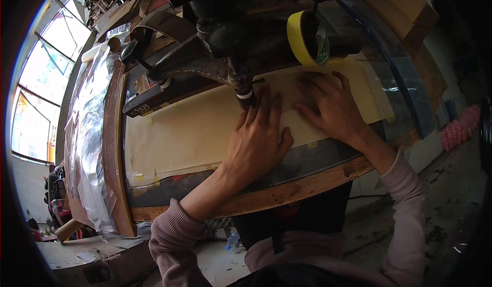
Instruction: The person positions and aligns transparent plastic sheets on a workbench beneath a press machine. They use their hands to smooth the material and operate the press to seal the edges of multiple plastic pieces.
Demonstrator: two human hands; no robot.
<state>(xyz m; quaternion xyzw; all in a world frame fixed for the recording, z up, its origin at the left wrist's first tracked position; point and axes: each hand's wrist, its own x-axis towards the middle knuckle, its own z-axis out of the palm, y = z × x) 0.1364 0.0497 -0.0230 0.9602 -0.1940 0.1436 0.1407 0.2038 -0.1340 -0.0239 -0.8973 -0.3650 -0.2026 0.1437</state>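
A long cream sheet (179, 141) lies across the dark worktop in front of me, with small bits of yellowish tape at its edges. Flat on its middle rests my left hand (256, 141), fingers stretched forward and thumb apart. Its fingertips are beside the lower tip (245, 98) of a dark metal machine part and partly hidden there. To the right, my right hand (333, 107) touches the sheet with its fingers spread and slightly bent. No held object shows in either hand. A dark bar (141, 105) crosses the sheet's far edge.
A dark machine with a curved metal arm (187, 64) hangs over the worktop. A yellow tape roll (297, 38) stands behind my right hand. Clear plastic film (92, 133) covers a board at left; a wooden rail (307, 189) edges the front. Cardboard (394, 7) lies far right.
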